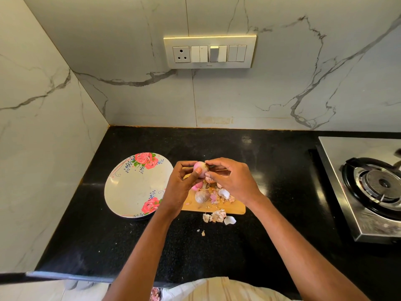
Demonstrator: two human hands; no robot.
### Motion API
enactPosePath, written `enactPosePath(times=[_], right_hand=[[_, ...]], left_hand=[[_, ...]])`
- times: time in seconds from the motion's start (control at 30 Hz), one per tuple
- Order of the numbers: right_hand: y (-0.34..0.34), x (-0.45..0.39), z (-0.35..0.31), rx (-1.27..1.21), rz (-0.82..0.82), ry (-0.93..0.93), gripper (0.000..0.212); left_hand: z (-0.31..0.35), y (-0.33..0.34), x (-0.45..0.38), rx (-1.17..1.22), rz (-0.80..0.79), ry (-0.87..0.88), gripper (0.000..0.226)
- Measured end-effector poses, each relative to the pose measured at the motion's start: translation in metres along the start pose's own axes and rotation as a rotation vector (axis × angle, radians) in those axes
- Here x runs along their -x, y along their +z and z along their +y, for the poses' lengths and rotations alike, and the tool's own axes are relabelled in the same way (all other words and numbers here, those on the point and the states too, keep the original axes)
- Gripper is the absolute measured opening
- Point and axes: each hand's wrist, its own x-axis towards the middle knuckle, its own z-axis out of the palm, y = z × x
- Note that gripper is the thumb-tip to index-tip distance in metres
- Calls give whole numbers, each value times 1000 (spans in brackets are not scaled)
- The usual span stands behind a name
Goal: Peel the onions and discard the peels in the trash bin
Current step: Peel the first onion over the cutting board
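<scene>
Above the board (236,208) on the black bench (271,170), the left hand (180,187) keeps a grip on a pink onion (200,168), while the right hand (234,181) pinches its top. An unpeeled onion (201,196) and peels (223,194) lie on the board, a plate (130,187) just left.

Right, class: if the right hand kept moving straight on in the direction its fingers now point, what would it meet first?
The right hand points left, its fingertips already pinching at the pink onion that the left hand holds. So the onion comes first, then the left hand's fingers; beyond lies the floral plate, lower down, though depth is uncertain.
</scene>
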Motion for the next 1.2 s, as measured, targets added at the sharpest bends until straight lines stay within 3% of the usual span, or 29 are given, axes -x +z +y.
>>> enactPosePath(times=[0.4, 0.63, 0.93, 1.03, 1.2], right_hand=[[8, 3, 2, 141, 107, -97, 25], [6, 2, 9, 188, 171, -55, 18], [-3, -3, 16, 168, -22, 108, 22], [-2, -3, 11, 134, -68, 86, 35], [-3, -5, -1, 47, -90, 10, 32]], left_hand=[[0, 2, 2, -65, 65, 30, 52], [-2, 7, 0, -97, 32, 19, 45], [-2, 9, 3, 101, 68, -123, 28], [-3, 9, 2, 89, 83, -144, 29], [1, 11, 3, 79, 51, -153, 32]])
